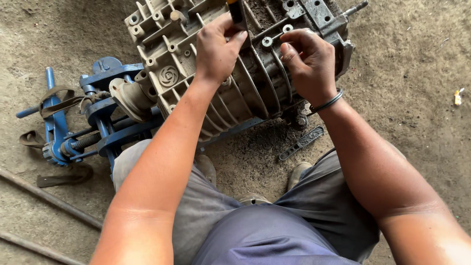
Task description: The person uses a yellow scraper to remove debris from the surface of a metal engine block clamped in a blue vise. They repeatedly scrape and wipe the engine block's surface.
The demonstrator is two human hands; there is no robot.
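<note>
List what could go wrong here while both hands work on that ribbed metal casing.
1. The left hand grips a dark tool upright against the ribbed casing; a slip could drive it toward the right hand close beside it.
2. The casing looks grimy, so fingers may lose grip.
3. The casing rests on a blue stand on the dirt floor by the person's feet; it might shift.

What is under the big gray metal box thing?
The ribbed gray gearbox casing rests on a blue metal stand over the dirt floor. How the stand meets its underside is covered.
</note>
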